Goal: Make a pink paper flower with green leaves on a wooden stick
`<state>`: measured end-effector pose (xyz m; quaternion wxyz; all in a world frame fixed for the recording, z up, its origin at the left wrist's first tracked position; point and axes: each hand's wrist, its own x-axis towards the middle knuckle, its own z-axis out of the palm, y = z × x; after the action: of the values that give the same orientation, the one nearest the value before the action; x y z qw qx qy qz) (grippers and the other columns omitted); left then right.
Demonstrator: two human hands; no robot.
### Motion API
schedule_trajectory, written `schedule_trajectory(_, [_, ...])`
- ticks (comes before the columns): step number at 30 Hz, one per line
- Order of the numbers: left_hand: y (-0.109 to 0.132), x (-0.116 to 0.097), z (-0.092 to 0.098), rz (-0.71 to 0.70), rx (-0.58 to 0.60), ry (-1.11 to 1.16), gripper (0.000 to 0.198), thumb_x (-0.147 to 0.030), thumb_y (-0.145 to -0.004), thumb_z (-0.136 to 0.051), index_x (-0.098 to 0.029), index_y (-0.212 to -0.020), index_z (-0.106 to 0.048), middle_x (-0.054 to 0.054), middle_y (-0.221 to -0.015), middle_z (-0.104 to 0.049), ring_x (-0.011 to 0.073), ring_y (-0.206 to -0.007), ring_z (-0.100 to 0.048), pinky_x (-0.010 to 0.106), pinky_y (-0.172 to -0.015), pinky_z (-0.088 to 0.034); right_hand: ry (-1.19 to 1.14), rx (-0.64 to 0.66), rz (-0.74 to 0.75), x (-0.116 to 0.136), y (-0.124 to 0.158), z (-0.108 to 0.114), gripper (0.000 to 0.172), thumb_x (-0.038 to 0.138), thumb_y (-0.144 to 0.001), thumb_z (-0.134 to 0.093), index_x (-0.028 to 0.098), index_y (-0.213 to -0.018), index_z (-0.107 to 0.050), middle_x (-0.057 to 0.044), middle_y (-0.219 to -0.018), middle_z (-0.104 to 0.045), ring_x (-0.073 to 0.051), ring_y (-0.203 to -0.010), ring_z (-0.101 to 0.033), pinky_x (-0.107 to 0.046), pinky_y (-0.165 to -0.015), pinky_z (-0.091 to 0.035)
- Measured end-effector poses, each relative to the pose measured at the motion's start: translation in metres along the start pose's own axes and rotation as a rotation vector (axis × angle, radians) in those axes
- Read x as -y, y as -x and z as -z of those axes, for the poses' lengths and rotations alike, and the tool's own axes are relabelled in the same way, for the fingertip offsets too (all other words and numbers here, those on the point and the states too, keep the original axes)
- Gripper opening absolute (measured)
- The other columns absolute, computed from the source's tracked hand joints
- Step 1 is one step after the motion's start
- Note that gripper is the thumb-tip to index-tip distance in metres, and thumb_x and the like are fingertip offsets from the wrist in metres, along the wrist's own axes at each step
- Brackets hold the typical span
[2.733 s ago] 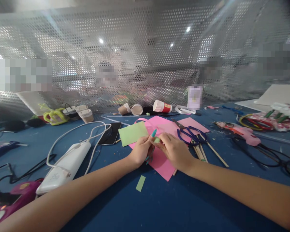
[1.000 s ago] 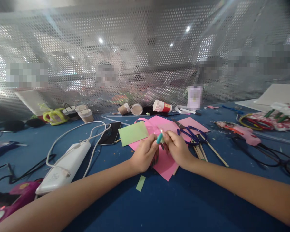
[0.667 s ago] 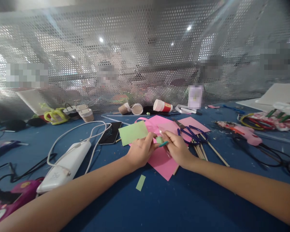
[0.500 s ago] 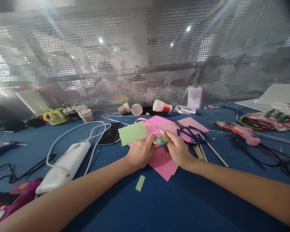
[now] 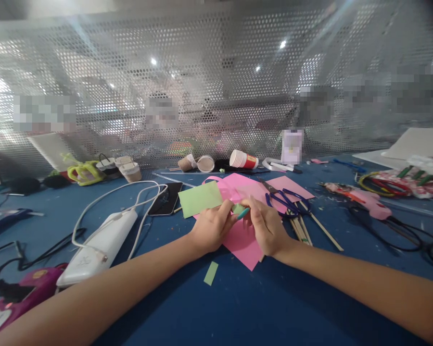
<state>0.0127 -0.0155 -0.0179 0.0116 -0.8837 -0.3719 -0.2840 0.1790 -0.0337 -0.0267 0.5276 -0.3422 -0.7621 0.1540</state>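
Observation:
My left hand (image 5: 213, 225) is closed in a pinch on a small folded piece of green paper (image 5: 237, 208). A short teal object (image 5: 243, 213) of unclear kind sticks out from its fingertips toward the right. My right hand (image 5: 269, 226) meets it there, fingers curled against the same spot; what they grip is hidden. Beneath both hands lie overlapping sheets of pink paper (image 5: 243, 247). A green sheet (image 5: 200, 198) rests beyond the left hand. Blue-handled scissors (image 5: 286, 199) lie beyond the right hand, and a small green strip (image 5: 211, 273) is nearer me.
At left are a white power strip (image 5: 99, 247) with a cable, a phone (image 5: 166, 198) and a magenta device (image 5: 27, 298). Wooden sticks (image 5: 324, 226) and a pink glue gun (image 5: 364, 199) lie right. Paper cups (image 5: 243, 159) line the back, before a perforated metal screen (image 5: 209, 72).
My right hand has turned slightly, its fingers curling in beside the teal object. The clear tip seen above its fingers earlier no longer shows. My left hand keeps its pinch.

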Motion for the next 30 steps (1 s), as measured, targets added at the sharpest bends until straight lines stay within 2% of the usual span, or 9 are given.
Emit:
schedule_trajectory(5, [0.0, -0.001, 0.0, 0.002, 0.018, -0.027, 0.014, -0.027, -0.094, -0.031, -0.019, -0.088, -0.041, -0.003, -0.055, -0.054, 0.0145, -0.048, -0.055, 0.023, -0.048, -0.037, 0.033, 0.04, 0.016, 0.003, -0.001, 0.001, 0.036, 0.036, -0.099, -0.02, 0.02, -0.076, -0.044, -0.002, -0.065, -0.049, -0.016, -0.06, -0.048, -0.031, -0.059, -0.037])
schedule_trajectory(11, [-0.002, -0.003, 0.001, 0.053, 0.041, -0.014, 0.01, -0.023, -0.093, -0.033, -0.019, -0.086, -0.039, -0.002, -0.057, -0.057, 0.0158, -0.051, -0.058, 0.024, -0.05, -0.039, 0.021, 0.058, 0.009, 0.001, 0.001, 0.001, 0.034, 0.035, -0.099, -0.021, 0.02, -0.078, -0.043, -0.002, -0.066, -0.048, -0.016, -0.061, -0.05, -0.031, -0.06, -0.038])
schedule_trajectory(19, [-0.002, -0.004, 0.002, 0.081, 0.065, -0.058, 0.006, -0.021, -0.091, -0.034, -0.02, -0.087, -0.039, -0.001, -0.059, -0.058, 0.0163, -0.052, -0.059, 0.023, -0.049, -0.036, 0.014, 0.081, 0.036, 0.0, 0.002, 0.0, 0.034, 0.037, -0.098, -0.022, 0.019, -0.089, -0.049, -0.003, -0.069, -0.051, -0.018, -0.063, -0.052, -0.033, -0.06, -0.04])
schedule_trajectory(22, [-0.001, -0.005, 0.003, 0.123, 0.069, 0.044, 0.006, -0.021, -0.091, -0.034, -0.02, -0.086, -0.037, -0.002, -0.057, -0.058, 0.0155, -0.052, -0.059, 0.023, -0.051, -0.038, -0.123, 0.041, -0.048, -0.002, 0.001, -0.001, 0.038, 0.042, -0.098, -0.024, 0.02, -0.083, -0.05, -0.002, -0.066, -0.052, -0.016, -0.061, -0.054, -0.032, -0.06, -0.042])
schedule_trajectory(27, [-0.001, -0.002, 0.001, 0.13, 0.039, 0.162, 0.008, -0.021, -0.091, -0.032, -0.021, -0.084, -0.036, -0.004, -0.056, -0.057, 0.0134, -0.05, -0.057, 0.022, -0.052, -0.039, -0.549, -0.028, -0.33, -0.01, -0.007, -0.005, 0.041, 0.055, -0.092, -0.036, 0.02, -0.076, -0.048, 0.002, -0.059, -0.05, -0.011, -0.047, -0.053, -0.025, -0.044, -0.041])
schedule_trajectory(30, [-0.002, 0.0, 0.0, 0.078, 0.039, 0.13, 0.011, -0.022, -0.091, -0.033, -0.021, -0.08, -0.036, -0.005, -0.054, -0.055, 0.0129, -0.048, -0.054, 0.022, -0.05, -0.037, -0.641, 0.004, -0.361, -0.013, -0.01, -0.004, 0.04, 0.057, -0.087, -0.048, 0.019, -0.074, -0.048, 0.003, -0.064, -0.049, -0.009, -0.045, -0.051, -0.024, -0.041, -0.042])
